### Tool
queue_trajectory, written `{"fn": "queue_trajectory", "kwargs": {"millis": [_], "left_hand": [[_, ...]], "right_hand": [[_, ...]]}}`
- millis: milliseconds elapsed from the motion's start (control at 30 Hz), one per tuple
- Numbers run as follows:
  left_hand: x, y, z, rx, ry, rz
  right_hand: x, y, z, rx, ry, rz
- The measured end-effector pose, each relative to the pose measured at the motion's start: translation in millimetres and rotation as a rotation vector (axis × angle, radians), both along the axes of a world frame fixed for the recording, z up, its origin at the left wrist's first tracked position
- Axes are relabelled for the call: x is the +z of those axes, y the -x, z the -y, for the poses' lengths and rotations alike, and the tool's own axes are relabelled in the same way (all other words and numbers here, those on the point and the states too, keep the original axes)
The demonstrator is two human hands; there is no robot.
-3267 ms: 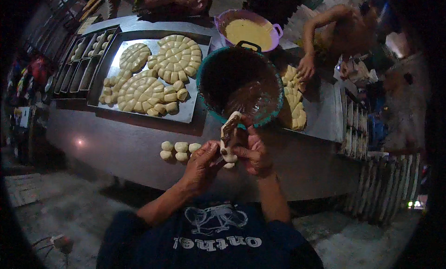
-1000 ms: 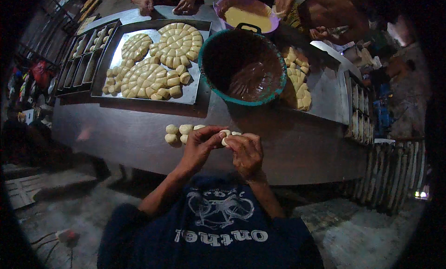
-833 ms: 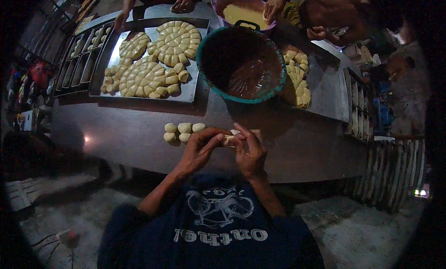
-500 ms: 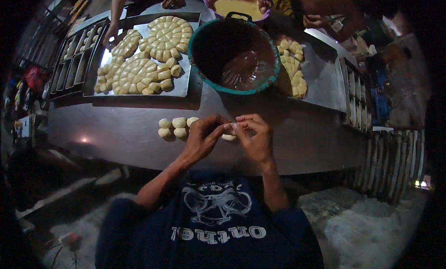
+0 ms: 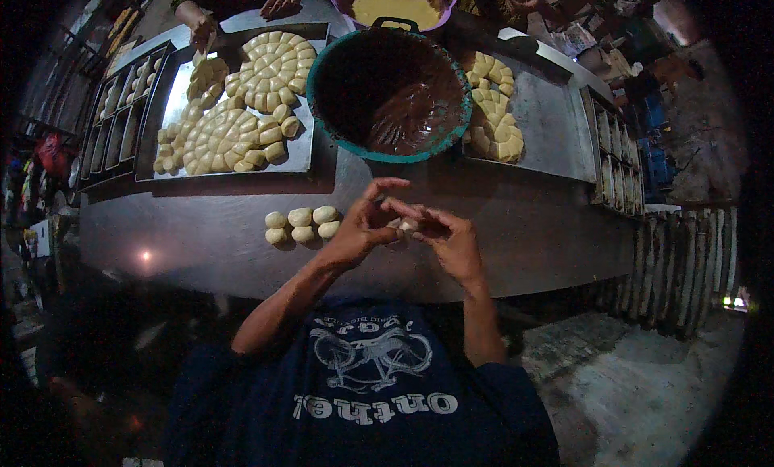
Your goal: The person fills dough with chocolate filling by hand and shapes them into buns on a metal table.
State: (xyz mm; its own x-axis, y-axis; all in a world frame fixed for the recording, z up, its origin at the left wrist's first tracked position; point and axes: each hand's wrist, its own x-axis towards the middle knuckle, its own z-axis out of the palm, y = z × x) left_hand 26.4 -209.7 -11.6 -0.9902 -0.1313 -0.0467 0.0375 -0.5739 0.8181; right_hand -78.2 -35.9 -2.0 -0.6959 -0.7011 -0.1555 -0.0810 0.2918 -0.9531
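In front of my chest, both hands meet over the table at a small pale dough ball (image 5: 409, 223). My right hand (image 5: 453, 239) pinches it with bent fingers that cover much of it. My left hand (image 5: 363, 229) has its thumb and a finger at the ball's left side, with the index finger lifted away. Just left of that hand, several dough balls (image 5: 301, 217) sit in two short rows on the tabletop (image 5: 193, 241). Straight ahead stands a green-rimmed tub (image 5: 387, 158) with glossy brown paste (image 5: 415, 116) inside.
A metal tray (image 5: 310, 156) at left holds many dough pieces (image 5: 218, 140); another tray (image 5: 556, 136) at right holds more. Divided baking tins (image 5: 121, 136) flank them. Across the table, a co-worker's hand (image 5: 200, 27) hovers by the left tray, near a purple basin (image 5: 343, 3) of yellow mixture.
My left fingers have spread, the index finger lifting from the pinch. The co-worker's hand at the left tray has risen from the tray's surface. The whole view has shifted slightly.
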Motion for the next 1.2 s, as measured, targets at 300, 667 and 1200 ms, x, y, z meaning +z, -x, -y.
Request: {"fn": "queue_trajectory", "kwargs": {"millis": [300, 667, 1200], "left_hand": [[12, -25, 58, 0.379, 0.045, 0.072], [8, -36, 53, 0.319, 0.073, 0.168], [4, -37, 42, 0.234, 0.17, 0.178]], "right_hand": [[-83, -4, -15, 0.033, -0.135, -0.786], [-46, 179, -14, -0.124, -0.204, -1.124], [-53, 263, 11, 0.269, -0.487, -0.605]]}}
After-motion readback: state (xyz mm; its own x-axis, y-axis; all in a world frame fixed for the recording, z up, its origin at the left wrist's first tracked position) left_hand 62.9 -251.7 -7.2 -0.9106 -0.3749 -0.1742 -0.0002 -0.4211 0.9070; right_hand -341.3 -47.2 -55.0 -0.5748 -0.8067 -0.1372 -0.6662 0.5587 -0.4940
